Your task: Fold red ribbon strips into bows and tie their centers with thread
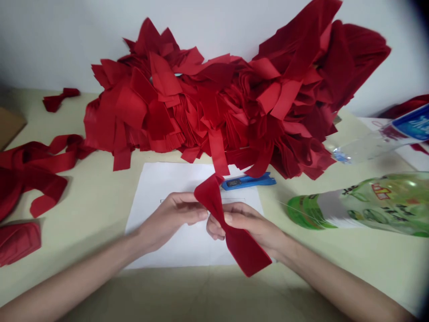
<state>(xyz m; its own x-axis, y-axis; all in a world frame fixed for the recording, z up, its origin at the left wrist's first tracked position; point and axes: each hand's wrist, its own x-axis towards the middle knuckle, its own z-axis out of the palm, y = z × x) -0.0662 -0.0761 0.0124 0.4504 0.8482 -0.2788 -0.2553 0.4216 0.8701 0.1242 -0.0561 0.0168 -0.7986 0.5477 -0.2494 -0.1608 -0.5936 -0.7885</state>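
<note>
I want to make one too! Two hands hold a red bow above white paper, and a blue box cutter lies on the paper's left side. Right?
No: the head view shows the blue box cutter at the top right of the white paper, not its left side. The left hand and right hand hold the red bow above it.

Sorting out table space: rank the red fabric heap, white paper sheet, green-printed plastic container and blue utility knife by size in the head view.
1. Red fabric heap
2. White paper sheet and green-printed plastic container: too alike to rank, and the container runs out of view
3. Blue utility knife
</note>
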